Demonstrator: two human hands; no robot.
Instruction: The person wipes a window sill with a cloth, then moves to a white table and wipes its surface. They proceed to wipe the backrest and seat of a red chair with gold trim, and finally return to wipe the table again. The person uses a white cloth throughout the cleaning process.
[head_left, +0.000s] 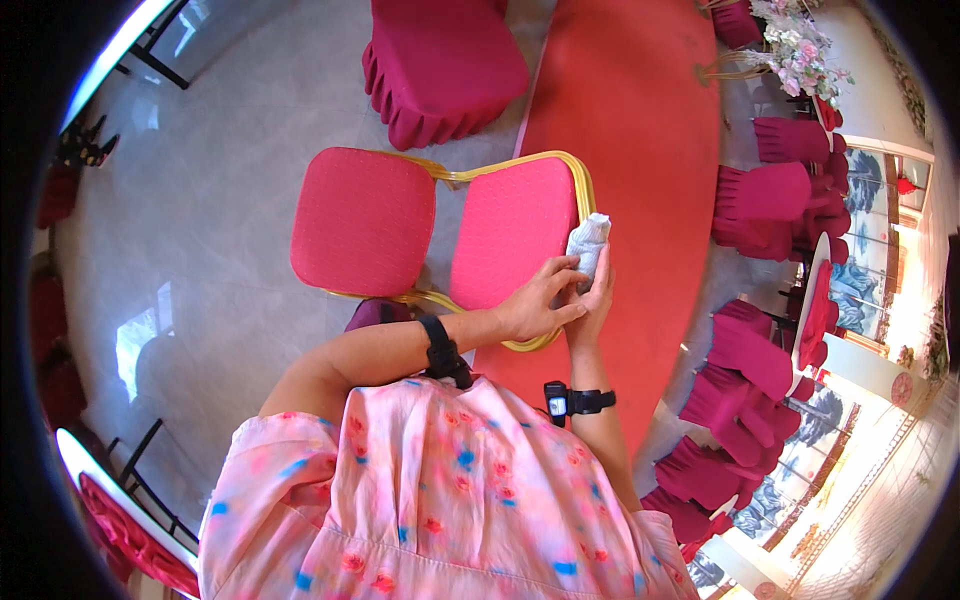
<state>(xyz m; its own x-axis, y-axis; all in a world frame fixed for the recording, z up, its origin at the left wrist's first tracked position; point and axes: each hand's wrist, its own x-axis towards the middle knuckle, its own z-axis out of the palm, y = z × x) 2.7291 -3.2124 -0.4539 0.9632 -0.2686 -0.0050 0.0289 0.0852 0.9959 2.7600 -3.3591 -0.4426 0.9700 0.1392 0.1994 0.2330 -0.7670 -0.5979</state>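
Observation:
A folded, ribbed white cloth (589, 244) stands out from my right hand (591, 304), whose fingers run along its right side. My left hand (536, 300) reaches across from the left with bent fingers. Its fingertips lie at the cloth's lower end, against my right hand; whether they grip the cloth is hidden. Just beyond my hands is a banquet chair with a gold metal frame (585, 180). Its pink-red backrest pad (514, 225) is close to the cloth, and its red seat pad (364, 221) lies further left. Each wrist wears a black strap.
A red carpet runner (622, 135) runs along the right of the chair over grey tiled floor (225, 210). A chair in a magenta cover (450, 67) stands ahead. More covered chairs (757, 202), a round table (810, 307) and flowers (802, 56) line the right. Another table (127, 510) is at lower left.

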